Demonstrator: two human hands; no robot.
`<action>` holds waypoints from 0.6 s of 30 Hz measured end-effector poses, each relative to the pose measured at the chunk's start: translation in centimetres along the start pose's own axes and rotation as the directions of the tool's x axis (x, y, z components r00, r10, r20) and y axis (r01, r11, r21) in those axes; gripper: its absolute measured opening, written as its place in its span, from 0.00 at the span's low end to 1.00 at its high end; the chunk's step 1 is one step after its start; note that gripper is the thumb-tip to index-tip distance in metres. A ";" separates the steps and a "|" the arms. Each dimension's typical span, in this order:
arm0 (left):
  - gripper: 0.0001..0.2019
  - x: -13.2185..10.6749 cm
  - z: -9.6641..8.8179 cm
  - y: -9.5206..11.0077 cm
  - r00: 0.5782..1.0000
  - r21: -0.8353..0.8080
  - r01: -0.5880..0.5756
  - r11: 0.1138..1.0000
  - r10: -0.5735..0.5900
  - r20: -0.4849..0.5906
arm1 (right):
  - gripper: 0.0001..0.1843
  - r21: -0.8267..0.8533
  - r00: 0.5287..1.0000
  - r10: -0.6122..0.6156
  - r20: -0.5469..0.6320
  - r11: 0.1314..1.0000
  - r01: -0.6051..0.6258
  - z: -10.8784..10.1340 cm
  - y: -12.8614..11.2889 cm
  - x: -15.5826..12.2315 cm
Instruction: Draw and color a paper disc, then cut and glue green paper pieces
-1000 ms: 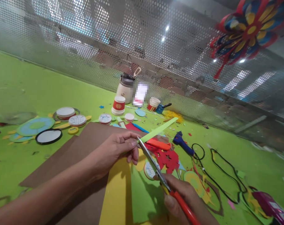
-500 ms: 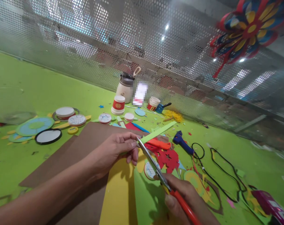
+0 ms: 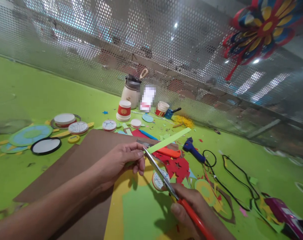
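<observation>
Between the fingertips of my left hand [image 3: 127, 156] is one end of a light green paper strip [image 3: 170, 140], which slants up to the right. My right hand [image 3: 191, 206] is wrapped around red-handled scissors [image 3: 159, 170]. The blade tips touch or nearly touch the strip right beside my left fingertips; whether the blades are parted there is hard to see. Below the hands lie a green paper sheet [image 3: 141, 210], a yellow sheet [image 3: 116, 200] and brown card [image 3: 86, 160]. A round patterned disc [image 3: 158, 180] sits partly behind the scissors.
Red paper scraps [image 3: 178, 166] and an orange cutter [image 3: 168, 152] lie beyond the scissors. A blue glue gun [image 3: 194, 150] with a black cord rests to the right, near a purple tool [image 3: 284, 213]. Paper cups [image 3: 123, 110] and a jug [image 3: 131, 91] stand before the perforated screen [image 3: 91, 43].
The view has shifted slightly. On the yellow sheet, the green paper now shows farther left with its top edge lower. Both hands keep their hold on the strip and scissors.
</observation>
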State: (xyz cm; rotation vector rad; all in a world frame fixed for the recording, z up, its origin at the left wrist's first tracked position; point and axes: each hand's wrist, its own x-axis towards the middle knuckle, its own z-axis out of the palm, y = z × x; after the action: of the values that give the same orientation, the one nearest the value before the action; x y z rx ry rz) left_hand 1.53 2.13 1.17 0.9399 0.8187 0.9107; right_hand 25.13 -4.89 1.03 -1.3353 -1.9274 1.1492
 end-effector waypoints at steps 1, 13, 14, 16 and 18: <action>0.07 0.1 -0.1 -0.1 1.000 -0.005 0.006 1.000 -0.006 0.005 | 0.35 0.010 1.000 0.008 0.009 1.000 -0.008 -0.1 -0.2 0.0; 0.04 0.1 -0.1 0.3 0.993 -0.040 0.092 0.995 -0.089 0.072 | 0.32 0.084 1.000 0.022 0.003 0.996 -0.023 -0.1 -0.1 -0.3; 0.04 0.1 -0.1 0.4 0.992 -0.036 0.098 0.995 -0.095 0.080 | 0.31 0.080 1.000 0.026 0.005 0.996 -0.027 -0.2 -0.2 -0.4; 0.03 0.0 -0.1 0.6 0.990 -0.023 0.115 0.993 -0.112 0.087 | 0.31 0.075 0.999 0.041 0.010 0.996 -0.042 -0.3 -0.4 -0.4; 0.04 -0.1 -0.1 0.7 0.987 -0.010 0.139 0.990 -0.137 0.089 | 0.32 0.082 0.999 0.048 0.023 0.995 -0.049 -0.4 -0.3 -0.5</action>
State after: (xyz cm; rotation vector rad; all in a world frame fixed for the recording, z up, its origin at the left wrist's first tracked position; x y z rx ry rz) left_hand 1.22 2.34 1.82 0.8913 0.7899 0.7501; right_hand 25.45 -5.25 1.55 -1.3377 -1.8509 1.2569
